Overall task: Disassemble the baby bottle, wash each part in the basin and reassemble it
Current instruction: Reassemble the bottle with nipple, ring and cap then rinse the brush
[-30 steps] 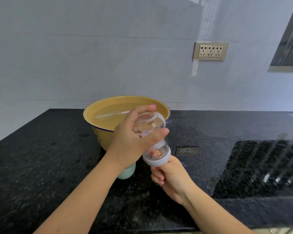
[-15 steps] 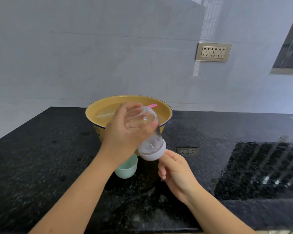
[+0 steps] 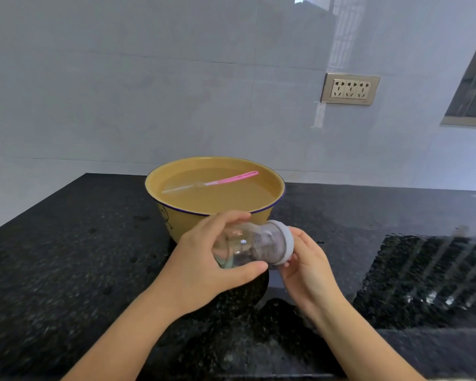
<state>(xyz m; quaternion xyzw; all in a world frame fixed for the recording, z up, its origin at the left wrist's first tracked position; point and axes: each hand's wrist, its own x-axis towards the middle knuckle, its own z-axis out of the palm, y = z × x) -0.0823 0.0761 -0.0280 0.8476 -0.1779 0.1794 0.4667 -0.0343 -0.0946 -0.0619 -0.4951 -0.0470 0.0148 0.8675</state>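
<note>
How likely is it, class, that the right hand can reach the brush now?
Probably yes, once freed: the right hand grips the bottle, but the brush lies uncovered in the open basin just beyond, nothing between.

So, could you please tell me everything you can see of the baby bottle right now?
The baby bottle is clear, glass or plastic, with printed measuring marks and a pale grey-lilac collar at its right end. It lies roughly on its side in the air above the black countertop, just in front of the yellow basin. The left hand grips its body; the right hand holds the collar. Any teat is hidden.
</note>
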